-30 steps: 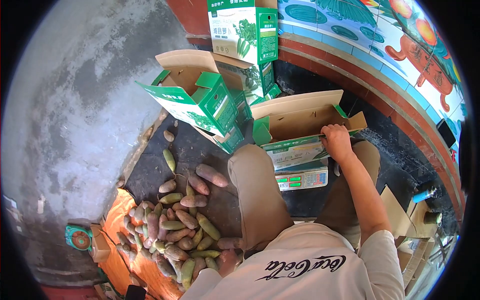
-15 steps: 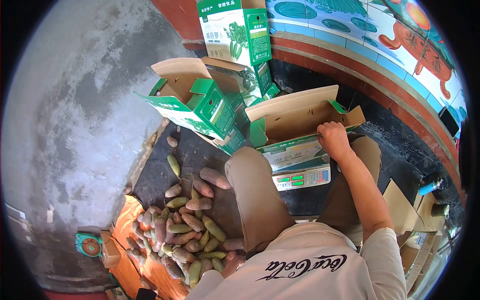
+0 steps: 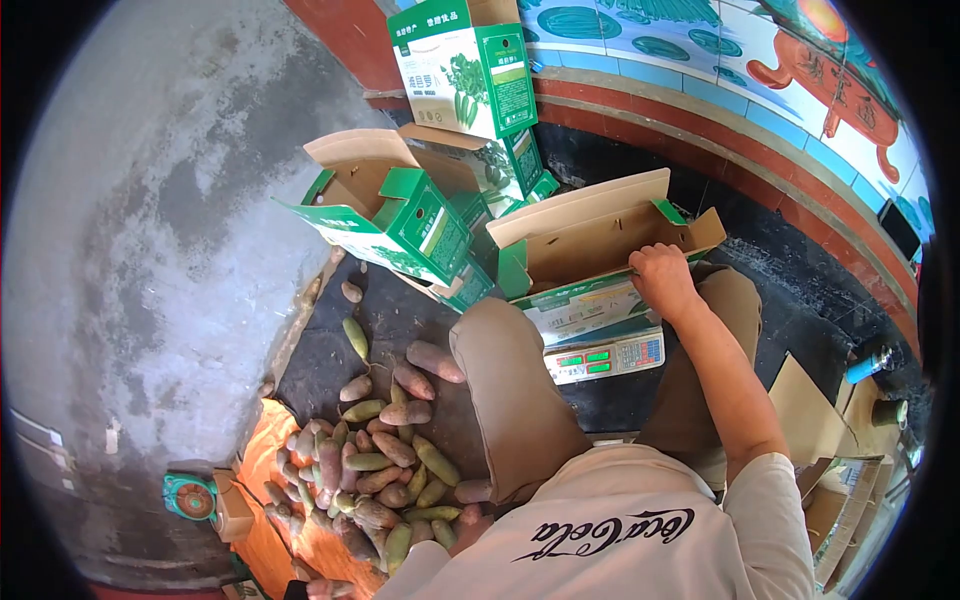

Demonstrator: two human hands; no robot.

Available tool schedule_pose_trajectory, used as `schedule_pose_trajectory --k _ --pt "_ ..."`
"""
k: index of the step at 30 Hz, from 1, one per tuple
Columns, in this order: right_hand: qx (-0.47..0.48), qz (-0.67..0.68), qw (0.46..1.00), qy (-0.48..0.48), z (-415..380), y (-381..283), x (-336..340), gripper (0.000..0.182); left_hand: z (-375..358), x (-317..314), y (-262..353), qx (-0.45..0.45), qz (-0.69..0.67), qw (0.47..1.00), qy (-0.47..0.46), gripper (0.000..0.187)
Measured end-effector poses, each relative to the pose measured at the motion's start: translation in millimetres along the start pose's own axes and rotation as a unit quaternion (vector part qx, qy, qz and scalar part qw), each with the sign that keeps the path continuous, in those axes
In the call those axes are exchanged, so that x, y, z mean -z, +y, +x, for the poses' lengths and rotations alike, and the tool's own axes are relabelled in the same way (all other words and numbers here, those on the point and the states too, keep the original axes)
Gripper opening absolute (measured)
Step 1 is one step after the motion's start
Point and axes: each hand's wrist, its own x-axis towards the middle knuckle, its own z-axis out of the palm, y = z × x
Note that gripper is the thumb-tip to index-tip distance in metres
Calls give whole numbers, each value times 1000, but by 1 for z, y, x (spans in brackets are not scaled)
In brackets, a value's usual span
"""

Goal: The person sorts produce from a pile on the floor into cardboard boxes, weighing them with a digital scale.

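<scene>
My right hand (image 3: 662, 280) is closed over the near rim of an open green-and-white cardboard box (image 3: 590, 308), with its fingers curled inside. The box rests on a digital scale (image 3: 605, 358) between my knees, and the display is lit green. Its flaps stand up, and the bottom inside is hidden. Beside my left thigh, my left hand (image 3: 468, 528) is low among the radishes. My sleeve and shirt cover part of it, so its fingers do not show clearly. Green and reddish-brown long radishes (image 3: 390, 450) lie heaped on dark and orange sheeting.
Another open box (image 3: 400, 225) stands ahead to the left, beside stacked boxes (image 3: 460, 75) against the tiled wall. A small turquoise fan-like device (image 3: 190, 497) sits at far left. Flattened cardboard (image 3: 795, 410) and a blue-capped jar (image 3: 868, 366) are at right.
The view has shifted slightly. My right hand keeps its place on the box rim, and my left hand stays near the radishes. A blurred, skin-toned shape now shows at the bottom edge, left of my shirt.
</scene>
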Motion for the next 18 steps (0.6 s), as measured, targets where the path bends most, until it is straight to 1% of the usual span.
schedule_pose_trajectory --k 18 --pt "1 -3 1000 -13 -1 1 0 14 -3 4 -4 -10 14 1000 -6 71"
